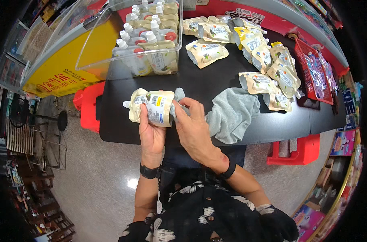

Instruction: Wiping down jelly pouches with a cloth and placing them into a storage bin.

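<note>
My left hand [151,131] holds a cream spouted pouch [153,107] on its side, its white cap pointing left and its printed back facing up. At the pouch's bottom edge, my right hand [194,130] grips part of a grey-green cloth [233,113]; the rest of the cloth lies crumpled on the black table [186,77]. Several similar pouches lie loosely at the back and right, among them a single one [206,53] lying flat. Upright pouches with white caps [160,57] fill the near side of a clear plastic bin [181,33] at the back left.
A red plastic basket [312,72] with small wrapped items stands at the table's right. Red stools [91,107] are tucked at the left and right [312,151]. Behind the table run freezer cases with yellow [68,71] and red panels; stocked shelves line the right side.
</note>
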Tool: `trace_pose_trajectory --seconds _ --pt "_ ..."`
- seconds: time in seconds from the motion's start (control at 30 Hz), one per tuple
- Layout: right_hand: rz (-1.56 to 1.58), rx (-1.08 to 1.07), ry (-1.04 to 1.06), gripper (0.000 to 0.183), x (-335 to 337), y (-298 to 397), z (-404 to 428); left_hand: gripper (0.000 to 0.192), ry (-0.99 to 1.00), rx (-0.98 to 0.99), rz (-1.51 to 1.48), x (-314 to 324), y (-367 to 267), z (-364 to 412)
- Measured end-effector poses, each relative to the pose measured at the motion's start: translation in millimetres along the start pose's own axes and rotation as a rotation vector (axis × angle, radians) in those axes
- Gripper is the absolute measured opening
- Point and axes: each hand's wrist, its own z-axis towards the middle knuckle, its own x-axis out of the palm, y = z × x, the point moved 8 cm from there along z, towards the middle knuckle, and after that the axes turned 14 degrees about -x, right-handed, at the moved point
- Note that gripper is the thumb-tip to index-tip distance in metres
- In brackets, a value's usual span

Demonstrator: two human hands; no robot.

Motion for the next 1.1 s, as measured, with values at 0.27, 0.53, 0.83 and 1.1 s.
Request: trace_pose_trajectory --seconds 0.27,0.53,0.83,1.1 --pt "0.347 -0.046 0.016 0.052 2.9 -0.8 -3.9 0.050 0.020 -0.016 -0.113 -13.0 1.5 -1.2" --pt "0.173 -0.172 0.115 0.054 6.2 12.7 -15.6 0.054 0.078 -0.051 -0.123 -5.7 1.2 -2.2" --pt "0.250 -0.140 0.093 0.048 0.3 9.8 -18.6 0.056 0.276 -0.141 -0.294 -1.2 3.3 -0.9" --pt "0.371 0.034 -0.088 0.047 -20.9 -9.4 -12.2 0.057 0.351 -0.185 -0.740 -4.3 -1.5 -3.0"
